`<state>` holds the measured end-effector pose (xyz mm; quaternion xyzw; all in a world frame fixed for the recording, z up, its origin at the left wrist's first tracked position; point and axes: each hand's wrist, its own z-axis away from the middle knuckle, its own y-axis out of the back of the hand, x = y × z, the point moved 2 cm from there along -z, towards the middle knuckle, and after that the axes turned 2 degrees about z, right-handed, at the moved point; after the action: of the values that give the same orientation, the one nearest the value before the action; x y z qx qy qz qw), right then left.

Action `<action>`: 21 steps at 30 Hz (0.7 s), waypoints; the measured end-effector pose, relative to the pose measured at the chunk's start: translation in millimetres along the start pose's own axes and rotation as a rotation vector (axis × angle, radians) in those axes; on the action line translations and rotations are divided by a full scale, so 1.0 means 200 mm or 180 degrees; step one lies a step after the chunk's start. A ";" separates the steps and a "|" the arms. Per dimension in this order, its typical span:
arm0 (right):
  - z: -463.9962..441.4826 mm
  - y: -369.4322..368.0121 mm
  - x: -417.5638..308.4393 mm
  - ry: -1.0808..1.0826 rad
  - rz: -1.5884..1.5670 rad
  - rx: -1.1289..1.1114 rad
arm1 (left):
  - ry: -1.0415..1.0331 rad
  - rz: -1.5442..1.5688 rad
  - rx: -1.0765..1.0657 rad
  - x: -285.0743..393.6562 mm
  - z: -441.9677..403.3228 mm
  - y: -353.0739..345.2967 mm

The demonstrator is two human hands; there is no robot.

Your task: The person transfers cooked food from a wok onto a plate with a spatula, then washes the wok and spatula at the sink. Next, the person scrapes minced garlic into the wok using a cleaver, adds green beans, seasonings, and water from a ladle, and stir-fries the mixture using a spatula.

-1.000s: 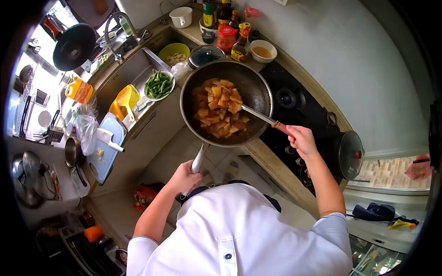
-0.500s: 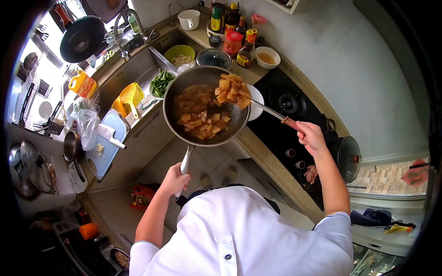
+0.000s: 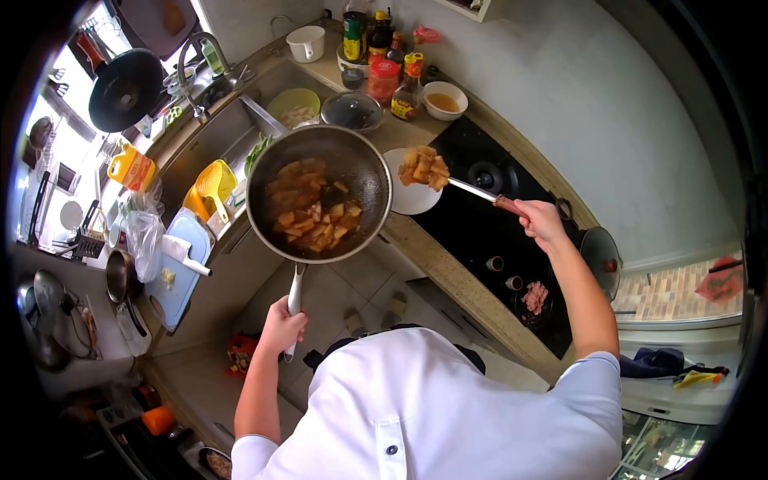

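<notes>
My left hand (image 3: 283, 325) is closed round the metal handle of a frying pan (image 3: 364, 172), which I hold up in the air. Brownish cooked chunks in sauce (image 3: 320, 228) lie in the pan. My right hand (image 3: 542, 222) grips the reddish-brown handle of a spatula (image 3: 474, 190). The head of this tool is hidden under a heap of the same chunks (image 3: 425, 169). That heap hangs over a white plate (image 3: 408, 200) at the left edge of the black stove, to the right of the pan.
Raw minced meat (image 3: 535, 298) lies on the stove (image 3: 464, 232) near its front. Sauce bottles (image 3: 406, 92) and a white bowl (image 3: 446, 101) stand behind. At left are the sink (image 3: 216, 148), a blue cutting board (image 3: 180, 276) and a cleaver (image 3: 184, 253). A glass lid (image 3: 601, 264) leans at right.
The spatula with its heap of chunks has gone from above the pan's right rim to over the plate. The pan has shifted left, leaving more of the plate visible.
</notes>
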<state>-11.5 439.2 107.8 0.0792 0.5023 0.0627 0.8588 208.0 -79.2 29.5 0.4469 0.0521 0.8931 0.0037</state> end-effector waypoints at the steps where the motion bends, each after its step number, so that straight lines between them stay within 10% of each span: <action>1: -0.03 -0.02 0.01 -0.0004 -0.0012 0.0006 | -0.0011 -0.0004 0.0043 0.00 0.00 0.00; 15: 0.29 -0.34 -0.52 0.2531 0.3587 0.1066 | -0.0178 0.0167 0.0104 0.00 -0.02 -0.04; 21: 0.36 -0.27 -0.73 0.1974 0.2192 0.0542 | -0.0072 0.0133 0.0111 0.02 -0.01 -0.08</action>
<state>-18.5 354.2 256.7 0.2889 0.6830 0.3232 0.5879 202.8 -64.1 29.3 0.4580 0.0584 0.8868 -0.0221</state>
